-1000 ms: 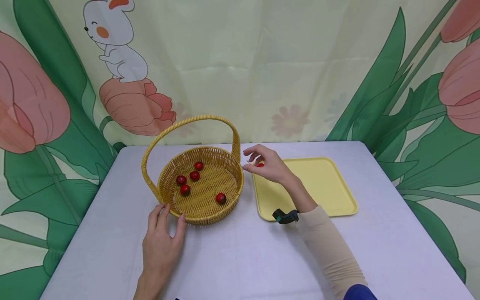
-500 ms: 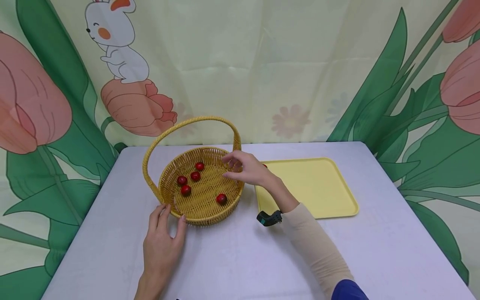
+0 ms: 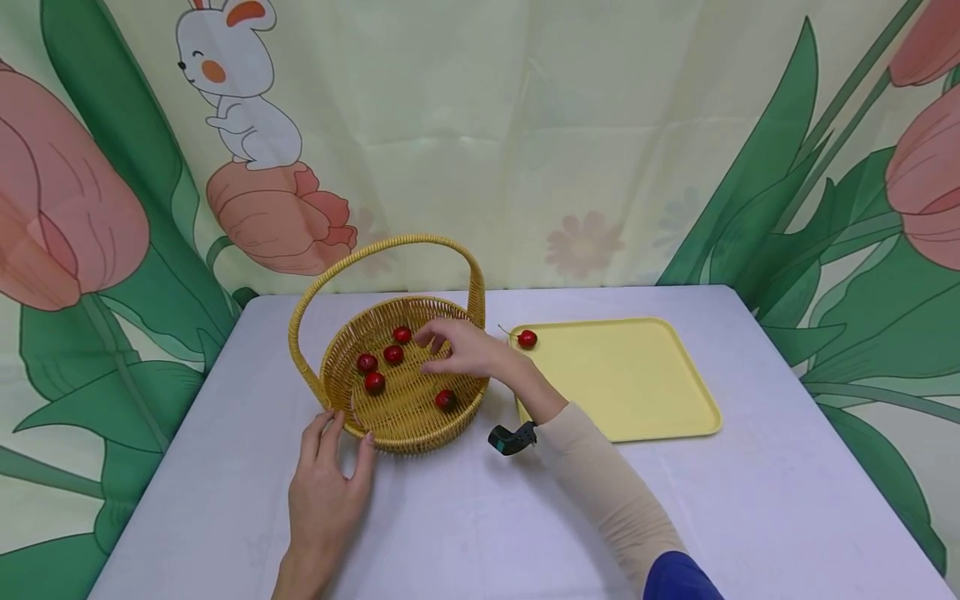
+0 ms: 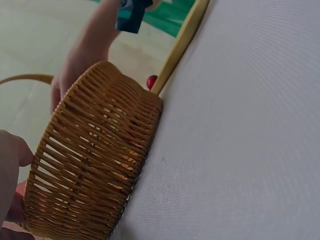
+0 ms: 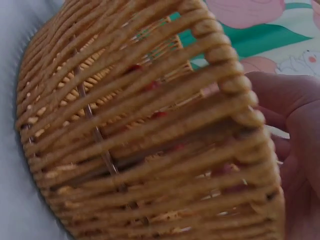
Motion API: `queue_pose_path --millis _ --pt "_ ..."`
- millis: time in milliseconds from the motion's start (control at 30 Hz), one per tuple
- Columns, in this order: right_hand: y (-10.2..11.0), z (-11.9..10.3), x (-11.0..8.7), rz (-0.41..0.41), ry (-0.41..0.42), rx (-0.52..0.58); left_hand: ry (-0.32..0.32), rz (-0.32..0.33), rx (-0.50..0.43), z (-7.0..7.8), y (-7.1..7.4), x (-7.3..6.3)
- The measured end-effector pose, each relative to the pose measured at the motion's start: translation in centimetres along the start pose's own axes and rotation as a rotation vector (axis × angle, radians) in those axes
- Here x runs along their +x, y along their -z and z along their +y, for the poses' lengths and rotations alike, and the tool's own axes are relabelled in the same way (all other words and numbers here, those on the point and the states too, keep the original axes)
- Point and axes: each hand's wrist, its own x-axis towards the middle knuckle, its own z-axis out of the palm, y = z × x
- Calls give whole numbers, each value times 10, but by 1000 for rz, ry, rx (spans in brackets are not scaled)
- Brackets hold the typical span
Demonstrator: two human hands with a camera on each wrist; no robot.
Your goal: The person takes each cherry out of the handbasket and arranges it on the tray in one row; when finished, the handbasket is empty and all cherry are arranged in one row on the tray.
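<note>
A round wicker basket [image 3: 408,437] with a tall arched handle holds several dark red cherries, among them one cherry [image 3: 446,401] apart near the front right. My left hand [image 3: 326,496] rests its fingertips and thumb on the near left rim; the left wrist view shows that hand [image 4: 10,175] at the rim too. Over the basket's right side hovers my right hand [image 3: 465,348], fingers loosely bent with a gap to the thumb and nothing seen between them. On a yellow tray [image 3: 622,383], at its far left corner, lies a cherry [image 3: 527,339] with a stem.
A white cloth covers the table [image 3: 450,533]. Behind it hangs a printed curtain [image 3: 570,150] with tulips and a rabbit. The basket handle [image 3: 405,240] arches above the bowl, close to my right hand. The tray stands right of the basket.
My right hand has moved left from the tray's far left corner to above the basket, leaving the stemmed cherry on the tray. My left hand stays at the rim.
</note>
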Motion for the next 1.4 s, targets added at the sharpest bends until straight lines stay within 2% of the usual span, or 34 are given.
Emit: queue_pose_path --millis 400,567,700,933,1167,1400 --pt "-15 -7 12 -237 -87 -138 -6 5 9 -1 -1 0" --pt "-21 -9 12 -298 -160 -194 -15 10 7 -1 -1 1" --pt "-26 -10 13 -328 -221 -196 -16 13 6 -1 -1 1" --pt "-34 -11 17 -330 -244 -196 -15 12 11 -1 -1 1" --pt "-36 -9 24 -274 -167 -139 -19 21 7 -2 -1 1" --pt "-36 -6 27 -224 -147 -114 -23 19 14 -2 -1 1"
